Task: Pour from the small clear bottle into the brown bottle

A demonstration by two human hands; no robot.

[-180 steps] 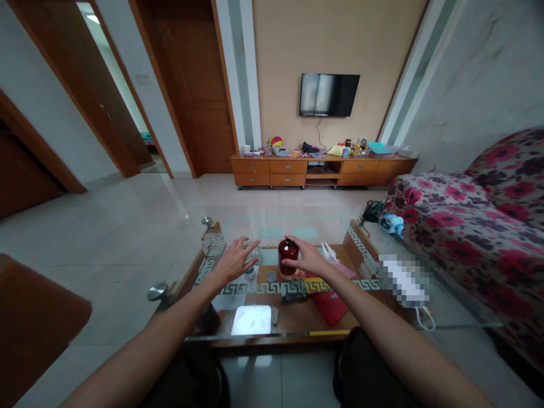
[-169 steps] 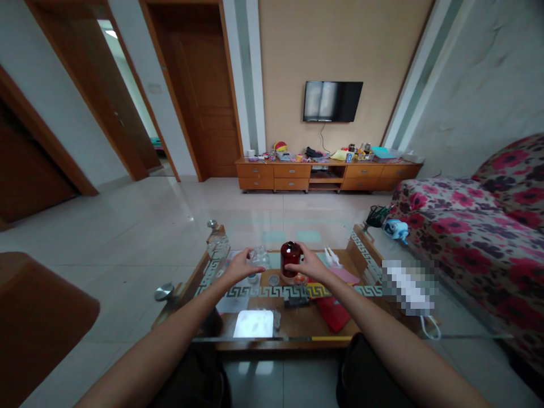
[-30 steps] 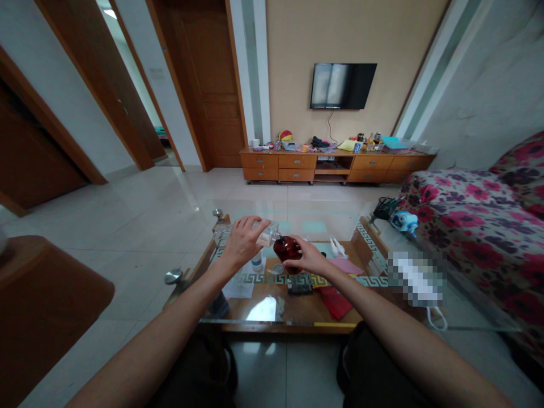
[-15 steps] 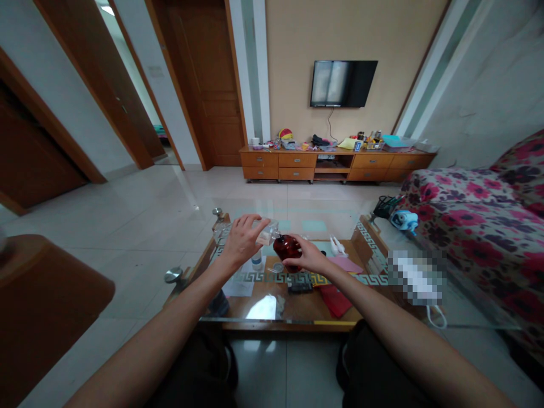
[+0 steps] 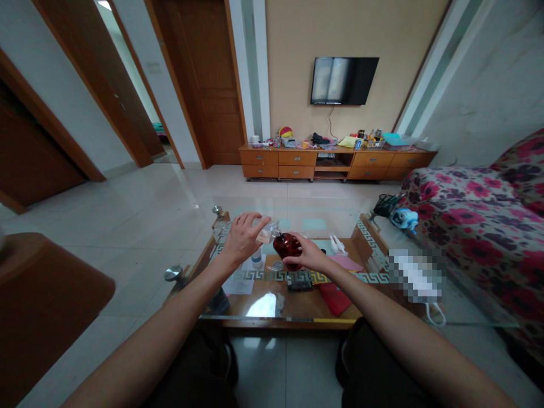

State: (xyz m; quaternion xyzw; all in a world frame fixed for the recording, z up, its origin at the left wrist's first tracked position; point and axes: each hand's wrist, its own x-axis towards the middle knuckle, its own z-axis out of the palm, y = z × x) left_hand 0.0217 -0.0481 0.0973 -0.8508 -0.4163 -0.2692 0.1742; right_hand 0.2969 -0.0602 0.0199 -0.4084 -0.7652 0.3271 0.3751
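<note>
Nearest are the person's dark-clad knees, with both bare forearms reaching forward over the edge of a glass-topped table [image 5: 382, 317] with a wooden frame. Under the glass lie a red folder [image 5: 335, 298], a small dark gadget [image 5: 300, 281] and a sheet of paper [image 5: 238, 283]. Above the middle of the table the right hand [image 5: 309, 256] holds a dark red bottle [image 5: 287, 247], fingers curled round its side and underside, the bottle tilted with its neck pointing up and left. The left hand [image 5: 243, 239] grips a small clear glass bottle [image 5: 267, 233], fingers wrapped over the top and thumb beneath, tipped on its side so that its mouth sits just at the neck of the red bottle; whether the two touch cannot be told. Below the left hand a small white-and-blue pot [image 5: 256, 259] stands on the glass, and a small round lid [image 5: 278, 265] lies near the red bottle. To the right of the hands lie two white pieces [image 5: 336, 246] beside a pink sheet [image 5: 342, 262]. On the right a flowered sofa [image 5: 467, 215] runs alongside, with a blue toy [image 5: 403, 219] and a dark basket [image 5: 385, 205] at its far end. Beyond stretches a pale tiled floor [image 5: 148, 209], then a low wooden cabinet [image 5: 335, 165] cluttered on top, with a television [image 5: 343, 80] on the wall above it.
</note>
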